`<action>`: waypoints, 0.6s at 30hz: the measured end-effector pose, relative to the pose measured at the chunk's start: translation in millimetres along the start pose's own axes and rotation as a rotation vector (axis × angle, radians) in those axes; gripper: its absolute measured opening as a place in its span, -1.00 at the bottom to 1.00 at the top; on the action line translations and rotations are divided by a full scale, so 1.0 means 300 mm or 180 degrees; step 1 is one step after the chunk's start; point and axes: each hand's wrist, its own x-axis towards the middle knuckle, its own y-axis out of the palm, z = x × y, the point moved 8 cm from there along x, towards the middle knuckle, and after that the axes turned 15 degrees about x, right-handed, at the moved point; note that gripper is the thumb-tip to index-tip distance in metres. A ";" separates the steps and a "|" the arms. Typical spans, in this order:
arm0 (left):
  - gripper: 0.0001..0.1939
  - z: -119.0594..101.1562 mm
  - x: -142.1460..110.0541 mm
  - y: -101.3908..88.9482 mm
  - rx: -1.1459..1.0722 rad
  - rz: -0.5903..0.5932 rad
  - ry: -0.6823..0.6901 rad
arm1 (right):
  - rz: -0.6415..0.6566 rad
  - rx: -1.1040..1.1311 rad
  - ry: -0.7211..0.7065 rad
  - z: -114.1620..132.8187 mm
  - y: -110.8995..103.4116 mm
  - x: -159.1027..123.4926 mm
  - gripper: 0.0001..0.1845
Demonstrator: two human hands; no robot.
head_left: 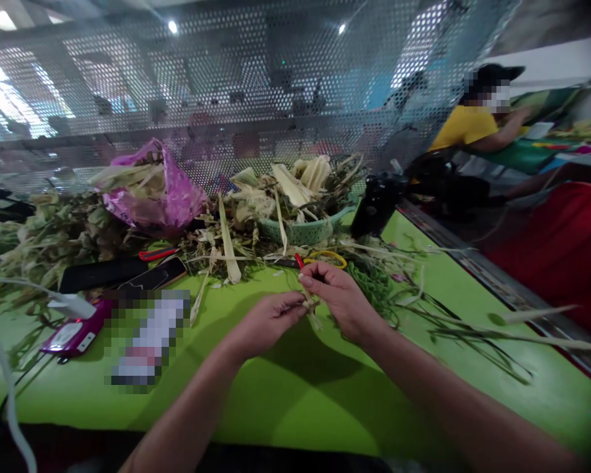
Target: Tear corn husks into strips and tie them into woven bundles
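Note:
My left hand (274,320) is closed, thumb and fingers pinched on a small pale piece of dried husk (313,314) above the green table. Just beside it, my right hand (342,297) is also closed, its fingertips pinched at the upper side of the same piece. A short red object (299,261) shows at the right fingertips; whether it is held or lies behind them I cannot tell. Behind the right hand lies a yellow loop (331,257), partly hidden. Green stringy fibre (369,286) lies close to the right of that hand.
A green basket (300,231) heaped with dry husks stands at the back, next to a black bottle (378,202). Left of it are a pink bag (165,190) of husks, a red-edged cutter (157,253) and a purple device (79,334). Long stalks (536,315) overhang the right edge.

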 end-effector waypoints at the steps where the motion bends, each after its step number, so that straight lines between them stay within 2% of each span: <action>1: -0.76 0.000 0.002 -0.003 -0.0044 -0.0055 -0.0020 | -0.0058 0.0027 0.0021 -0.002 -0.005 0.002 -0.84; 4: -0.76 0.011 0.009 -0.024 -0.0242 -0.0364 -0.0168 | -0.0138 0.0061 0.0002 0.014 -0.014 0.008 -0.81; 7: -0.75 0.036 0.011 -0.059 -0.0532 -0.0837 -0.0390 | -0.0160 0.0084 -0.0106 0.039 -0.021 0.009 -0.74; 9: -0.75 0.047 0.009 -0.077 -0.0746 -0.1108 -0.0430 | -0.0011 -0.0153 -0.0068 0.037 -0.010 0.007 -0.72; 12: -0.76 0.055 0.009 -0.086 -0.0939 -0.1285 -0.0373 | 0.0362 -0.0797 -0.0039 0.020 0.022 0.001 -0.70; 18: -0.78 0.054 -0.006 -0.138 -0.0086 -0.1634 -0.0378 | 0.0302 -0.1222 -0.0262 0.022 0.013 0.003 -0.69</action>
